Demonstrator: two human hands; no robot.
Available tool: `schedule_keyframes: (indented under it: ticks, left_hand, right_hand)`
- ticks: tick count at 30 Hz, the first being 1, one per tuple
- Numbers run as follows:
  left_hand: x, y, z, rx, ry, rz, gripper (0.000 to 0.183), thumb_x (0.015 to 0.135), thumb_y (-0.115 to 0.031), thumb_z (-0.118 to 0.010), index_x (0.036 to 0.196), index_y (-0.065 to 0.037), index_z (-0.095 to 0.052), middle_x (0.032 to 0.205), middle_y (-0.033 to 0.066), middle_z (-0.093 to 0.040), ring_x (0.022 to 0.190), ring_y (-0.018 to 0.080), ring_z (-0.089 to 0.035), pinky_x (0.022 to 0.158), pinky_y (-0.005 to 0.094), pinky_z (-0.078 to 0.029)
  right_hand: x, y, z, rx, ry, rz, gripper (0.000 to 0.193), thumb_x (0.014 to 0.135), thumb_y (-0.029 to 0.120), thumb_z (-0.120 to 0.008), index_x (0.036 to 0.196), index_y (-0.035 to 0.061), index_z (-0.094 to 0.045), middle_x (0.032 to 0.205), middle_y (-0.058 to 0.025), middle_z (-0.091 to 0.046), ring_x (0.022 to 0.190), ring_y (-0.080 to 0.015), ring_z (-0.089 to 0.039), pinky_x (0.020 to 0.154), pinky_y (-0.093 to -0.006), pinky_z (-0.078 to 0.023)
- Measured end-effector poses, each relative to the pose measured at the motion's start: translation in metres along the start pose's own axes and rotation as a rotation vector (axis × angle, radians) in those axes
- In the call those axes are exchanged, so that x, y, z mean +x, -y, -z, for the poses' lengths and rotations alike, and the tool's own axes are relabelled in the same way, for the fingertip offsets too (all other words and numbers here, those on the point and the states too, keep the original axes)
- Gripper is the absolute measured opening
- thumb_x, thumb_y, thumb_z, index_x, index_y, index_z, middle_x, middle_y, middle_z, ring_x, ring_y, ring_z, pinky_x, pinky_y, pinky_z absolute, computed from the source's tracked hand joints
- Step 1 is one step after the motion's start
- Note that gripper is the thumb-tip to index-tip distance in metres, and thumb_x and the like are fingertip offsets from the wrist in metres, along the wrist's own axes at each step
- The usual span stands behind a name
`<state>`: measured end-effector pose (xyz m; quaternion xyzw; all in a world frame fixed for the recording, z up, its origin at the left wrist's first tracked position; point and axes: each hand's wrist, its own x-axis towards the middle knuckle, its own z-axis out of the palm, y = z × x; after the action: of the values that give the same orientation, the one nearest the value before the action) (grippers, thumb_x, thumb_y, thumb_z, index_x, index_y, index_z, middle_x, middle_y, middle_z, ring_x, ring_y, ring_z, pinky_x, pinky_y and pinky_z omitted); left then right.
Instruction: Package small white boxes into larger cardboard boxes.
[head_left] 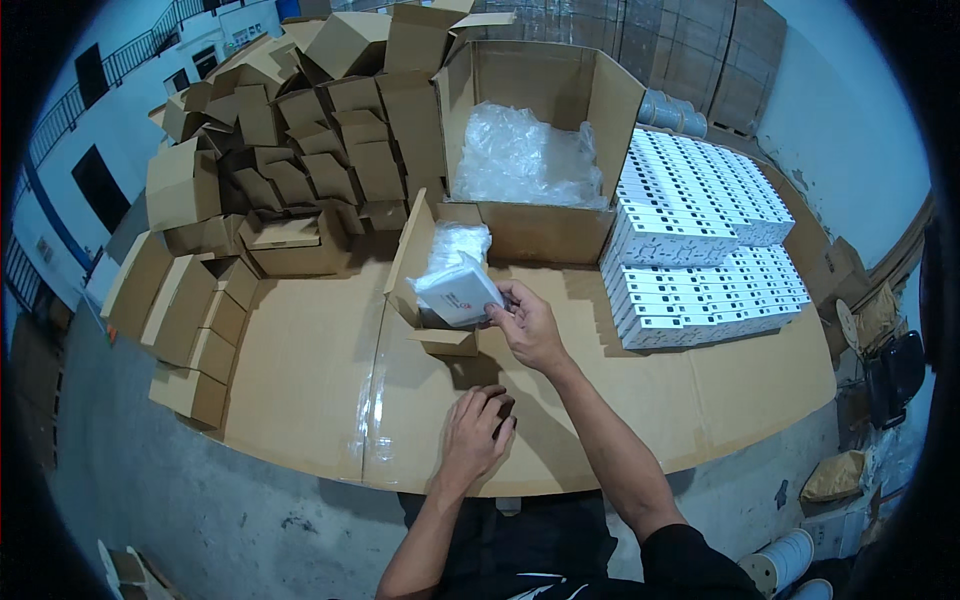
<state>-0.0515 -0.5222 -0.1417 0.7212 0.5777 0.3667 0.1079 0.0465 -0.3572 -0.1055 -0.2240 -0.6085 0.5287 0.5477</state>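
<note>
My right hand (527, 325) pinches a flat white packet (459, 293) by its right edge, thumb on top. The packet tilts over the near end of a small open cardboard box (450, 342). Inside that box, clear plastic wrap (458, 245) covers contents I cannot make out. Nearer to me, my left hand (478, 432) rests low over the cardboard-covered table (415, 400). Its fingers are loosely bent, with a dark gap between them and the thumb; I see nothing held there.
Behind the small box stands a large open carton (540, 232) with clear plastic bags (530, 155). To the right are stacked white boxes (670, 240). Open brown boxes (330, 150) pile up at the back left, with more boxes (190, 330) along the left edge.
</note>
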Motion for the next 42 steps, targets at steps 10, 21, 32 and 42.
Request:
schedule_keyframes:
  ticks: [10, 21, 32, 42]
  left_hand:
    - [0.0, 0.005, -0.002, 0.007, 0.014, 0.017, 0.031, 0.084, -0.013, -0.072, 0.112, -0.005, -0.064, 0.121, 0.0128, -0.06, 0.117, 0.0331, -0.055, 0.103, 0.045, -0.043]
    - [-0.003, 0.008, -0.005, -0.009, -0.006, 0.031, 0.031, 0.085, -0.014, -0.071, 0.113, -0.005, -0.064, 0.121, 0.0141, -0.06, 0.117, 0.0352, -0.055, 0.102, 0.0459, -0.043]
    - [-0.004, 0.007, 0.0, -0.02, 0.01, 0.079, 0.03, 0.085, -0.015, -0.072, 0.112, -0.004, -0.066, 0.122, 0.0151, -0.061, 0.116, 0.0354, -0.055, 0.103, 0.045, -0.044]
    - [-0.003, 0.006, -0.007, 0.014, -0.039, 0.042, 0.029, 0.085, -0.015, -0.072, 0.111, -0.005, -0.066, 0.12, 0.0139, -0.06, 0.112, 0.0347, -0.055, 0.099, 0.0449, -0.045]
  right_hand:
    - [0.009, 0.031, -0.003, -0.694, 0.244, 0.178, 0.028, 0.093, 0.001, -0.062, 0.12, -0.0055, -0.058, 0.098, -0.021, -0.065, 0.086, -0.0323, -0.067, 0.078, -0.0392, -0.055]
    - [0.016, 0.048, -0.012, -0.862, 0.375, 0.065, 0.029, 0.093, 0.005, -0.055, 0.121, -0.0029, -0.052, 0.112, -0.0258, -0.058, 0.105, -0.0474, -0.055, 0.092, -0.0537, -0.044]
    - [0.01, 0.026, -0.024, -1.155, 0.554, 0.068, 0.028, 0.096, 0.012, -0.055, 0.122, 0.0028, -0.057, 0.114, -0.0163, -0.06, 0.109, -0.0371, -0.056, 0.09, -0.0485, -0.043]
    - [-0.003, 0.019, -0.024, -1.204, 0.551, 0.062, 0.041, 0.102, 0.035, -0.043, 0.125, 0.0068, -0.063, 0.116, -0.0114, -0.065, 0.111, -0.0305, -0.054, 0.092, -0.0492, -0.039]
